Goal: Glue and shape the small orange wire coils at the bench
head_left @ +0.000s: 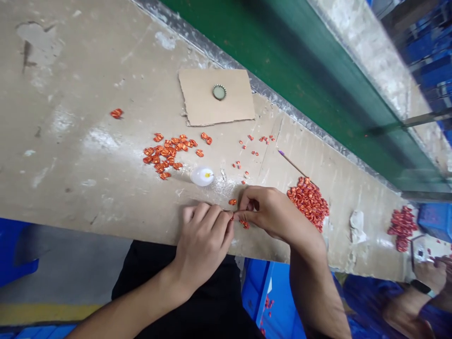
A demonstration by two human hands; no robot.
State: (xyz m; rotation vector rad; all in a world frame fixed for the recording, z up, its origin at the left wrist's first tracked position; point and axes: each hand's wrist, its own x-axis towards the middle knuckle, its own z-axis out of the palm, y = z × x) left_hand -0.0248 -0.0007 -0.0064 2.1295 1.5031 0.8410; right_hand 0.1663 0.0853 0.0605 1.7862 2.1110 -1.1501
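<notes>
My left hand (208,235) rests at the table's front edge, fingers bent together, pinching a small red-orange piece (232,217). My right hand (259,207) meets it from the right, thumb and forefinger closed at the same tiny piece, partly hidden by the fingertips. A few more orange pieces (244,224) lie beneath my right hand, and a single one (232,202) lies just behind the fingertips. Farther back stands a white bottle (202,176) with a yellow tip. Left of it is a loose group of orange pieces (165,153). A big red heap (309,200) sits beside my right wrist.
Cardboard (219,110) with a bottle cap (219,92) lies at the back, near a green belt (282,61). A thin purple-tipped stick (293,163) touches the heap. At the right are another red pile (402,226) and a person's hand (431,275). Blue bins stand below.
</notes>
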